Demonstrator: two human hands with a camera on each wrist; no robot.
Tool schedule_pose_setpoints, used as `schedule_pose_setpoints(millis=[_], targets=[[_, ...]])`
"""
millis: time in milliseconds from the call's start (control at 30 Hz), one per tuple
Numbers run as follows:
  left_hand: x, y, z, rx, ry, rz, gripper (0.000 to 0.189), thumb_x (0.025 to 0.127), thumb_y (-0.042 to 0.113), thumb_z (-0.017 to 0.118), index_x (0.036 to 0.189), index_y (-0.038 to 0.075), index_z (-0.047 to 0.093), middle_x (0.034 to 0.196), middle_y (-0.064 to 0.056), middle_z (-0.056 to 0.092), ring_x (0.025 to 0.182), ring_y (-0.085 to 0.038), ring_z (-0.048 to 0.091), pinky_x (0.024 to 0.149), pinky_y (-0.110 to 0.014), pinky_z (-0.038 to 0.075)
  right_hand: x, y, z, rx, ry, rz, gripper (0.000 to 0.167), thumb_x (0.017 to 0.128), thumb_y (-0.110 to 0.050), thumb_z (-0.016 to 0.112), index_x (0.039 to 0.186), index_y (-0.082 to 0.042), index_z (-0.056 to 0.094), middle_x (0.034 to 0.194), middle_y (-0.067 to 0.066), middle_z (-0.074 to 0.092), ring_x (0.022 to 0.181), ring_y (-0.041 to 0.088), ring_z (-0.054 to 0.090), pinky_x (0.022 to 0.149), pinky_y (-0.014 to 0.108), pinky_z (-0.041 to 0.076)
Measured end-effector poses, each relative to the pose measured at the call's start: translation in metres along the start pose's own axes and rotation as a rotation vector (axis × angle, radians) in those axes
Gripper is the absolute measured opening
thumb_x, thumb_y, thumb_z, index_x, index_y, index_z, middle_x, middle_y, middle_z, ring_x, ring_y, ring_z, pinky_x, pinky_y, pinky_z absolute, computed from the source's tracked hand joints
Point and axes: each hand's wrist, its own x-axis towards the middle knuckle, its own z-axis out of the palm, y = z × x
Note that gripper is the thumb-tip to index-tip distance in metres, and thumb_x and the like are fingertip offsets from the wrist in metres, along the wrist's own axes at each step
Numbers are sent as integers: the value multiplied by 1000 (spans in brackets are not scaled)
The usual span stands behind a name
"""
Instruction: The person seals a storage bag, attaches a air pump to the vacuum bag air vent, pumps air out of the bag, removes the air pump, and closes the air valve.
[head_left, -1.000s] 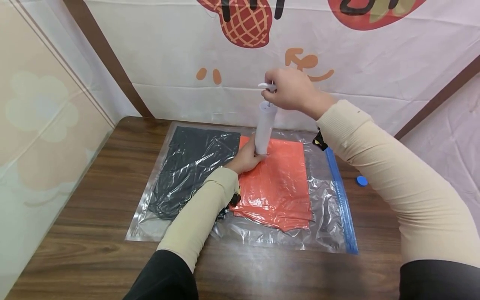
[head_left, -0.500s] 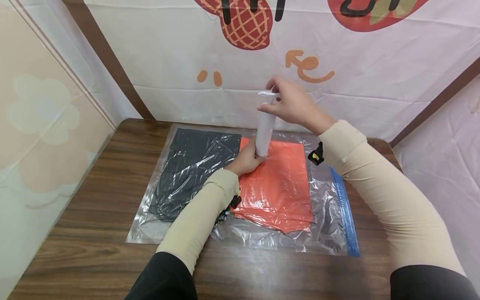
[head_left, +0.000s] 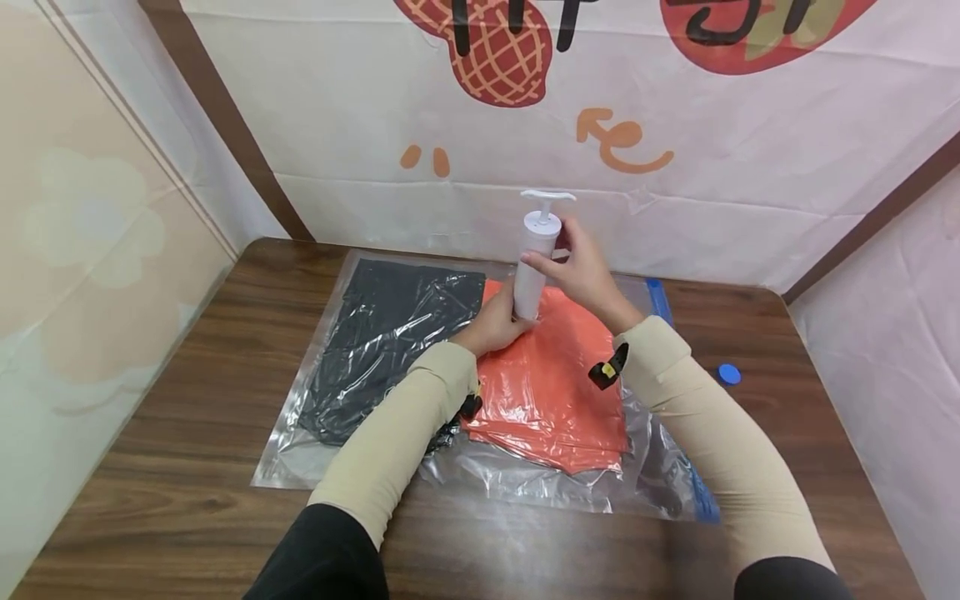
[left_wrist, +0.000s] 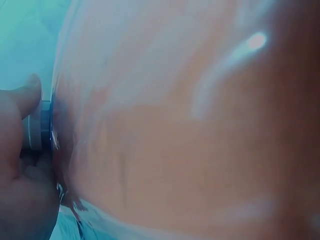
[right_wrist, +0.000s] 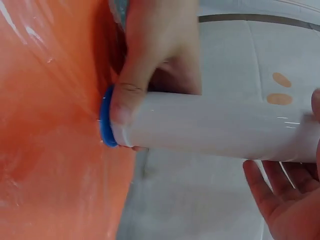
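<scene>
A white hand pump (head_left: 531, 279) stands nearly upright on a clear vacuum storage bag (head_left: 517, 483), its T-shaped handle (head_left: 548, 197) slightly raised above the barrel. My left hand (head_left: 491, 321) grips the pump's bottom end, thumb near the blue valve ring (right_wrist: 106, 117) in the right wrist view. Around the upper barrel are the thumb and fingers of my right hand (head_left: 587, 271), below the handle. Inside the bag lie a folded orange cloth (head_left: 551, 392) and a folded dark cloth (head_left: 393, 333). In the left wrist view, the bag's glossy film fills most of the picture.
A small blue cap (head_left: 728, 374) lies on the wooden table (head_left: 172, 450), right of the bag. The bag's blue zip edge (head_left: 658, 300) is partly behind my right forearm. A printed cloth backdrop (head_left: 360, 100) hangs behind the table.
My right hand has pushed the handle down, let it go and moved down to the barrel. My left hand has stayed at the pump's bottom end.
</scene>
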Motion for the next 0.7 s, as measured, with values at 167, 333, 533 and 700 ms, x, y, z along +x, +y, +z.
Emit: schedule_pose_setpoints(millis=[167,333,533,700], targets=[[1,2,4,16,-21,19,83,95,16,73,156,5,18,144,-18,47,131,-30,50,112,-43,41,-6,5,-3,-15,32,-10,61,91,-10,78,142,3,47,125,22,61,106,35,61,94,54,49],[3,5,-3,23,-27,33,84,94,16,74,155,4,19,144,-18,48,132,-31,50,114,-44,39,-5,-2,-3,-34,33,-22,56,90,-9,79,136,6,50,120,23,62,104,35,61,94,54,49],[-2,5,-14,-28,-52,39,77,97,23,72,153,6,23,144,-16,48,132,-30,50,112,-44,40,0,7,1,-25,46,-46,54,89,-12,81,133,4,54,116,19,64,99,28,62,90,48,51],[-8,6,-24,-122,16,51,64,98,24,70,150,9,35,146,-13,50,137,-28,49,113,-42,41,0,6,3,-10,55,-37,54,88,-11,81,132,4,54,114,19,64,99,27,62,90,43,52]])
